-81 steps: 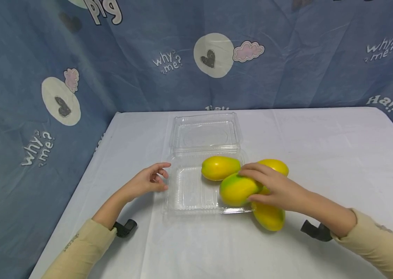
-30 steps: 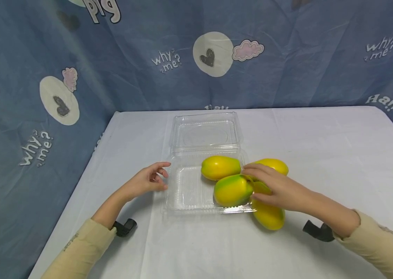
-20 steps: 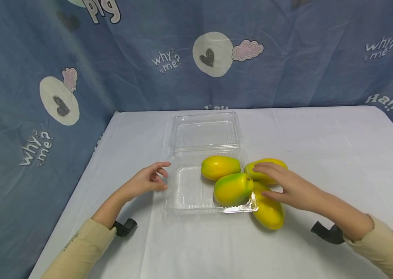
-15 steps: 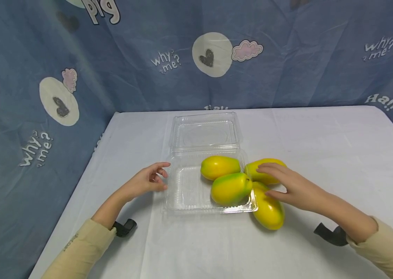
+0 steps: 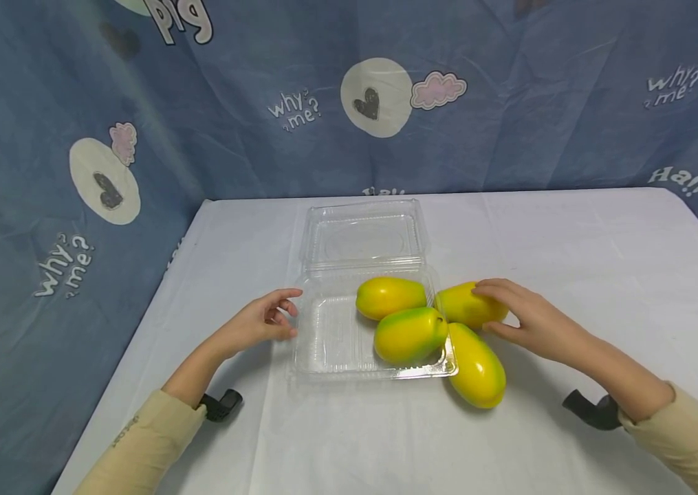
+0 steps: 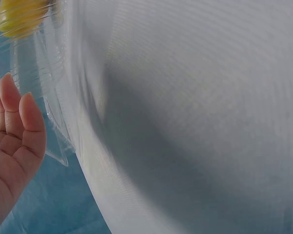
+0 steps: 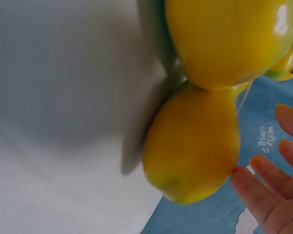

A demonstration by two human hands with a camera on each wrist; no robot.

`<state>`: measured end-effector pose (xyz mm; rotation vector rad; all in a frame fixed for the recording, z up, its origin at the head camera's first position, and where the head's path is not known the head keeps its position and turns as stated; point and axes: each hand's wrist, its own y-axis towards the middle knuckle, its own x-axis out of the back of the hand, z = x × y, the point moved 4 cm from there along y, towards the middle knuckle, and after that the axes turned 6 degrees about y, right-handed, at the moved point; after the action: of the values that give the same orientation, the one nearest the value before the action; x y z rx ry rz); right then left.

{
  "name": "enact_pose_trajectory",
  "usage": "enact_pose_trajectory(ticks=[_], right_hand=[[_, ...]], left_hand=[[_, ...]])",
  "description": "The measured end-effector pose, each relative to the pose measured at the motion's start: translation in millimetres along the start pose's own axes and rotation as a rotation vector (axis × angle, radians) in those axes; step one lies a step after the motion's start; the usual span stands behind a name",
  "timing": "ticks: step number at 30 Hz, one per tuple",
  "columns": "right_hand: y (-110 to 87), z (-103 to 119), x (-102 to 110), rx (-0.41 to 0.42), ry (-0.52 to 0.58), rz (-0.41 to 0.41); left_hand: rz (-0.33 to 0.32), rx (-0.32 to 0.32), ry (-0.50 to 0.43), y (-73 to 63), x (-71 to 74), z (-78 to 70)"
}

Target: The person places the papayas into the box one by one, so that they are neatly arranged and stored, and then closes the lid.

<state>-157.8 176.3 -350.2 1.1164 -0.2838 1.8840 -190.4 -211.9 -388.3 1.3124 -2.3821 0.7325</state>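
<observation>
Two yellow-green papayas lie in the base of a clear plastic clamshell box: one behind, one in front. Outside its right edge are two more, a rear papaya and a front papaya. My right hand hovers at the rear outside papaya, fingers spread and holding nothing. In the right wrist view a fingertip meets that papaya's outline; whether it touches, I cannot tell. Beside the box's left edge, my left hand stays with fingers loosely bent around nothing.
The box's lid is folded back toward the rear. A white cloth covers the table, and a blue printed curtain hangs behind and to the left. Each wrist wears a black camera mount.
My right hand has let go of the front papaya in the box, which settled slightly left. The hand then moved right to the rear outside papaya. The left hand has not moved.
</observation>
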Motion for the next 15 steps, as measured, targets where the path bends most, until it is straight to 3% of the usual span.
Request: enact_pose_trajectory(ticks=[15], right_hand=[[9.4,-14,-3,-0.116,-0.035,0.023]], left_hand=[[-0.004,0.004,0.003,0.3,0.1,0.5]])
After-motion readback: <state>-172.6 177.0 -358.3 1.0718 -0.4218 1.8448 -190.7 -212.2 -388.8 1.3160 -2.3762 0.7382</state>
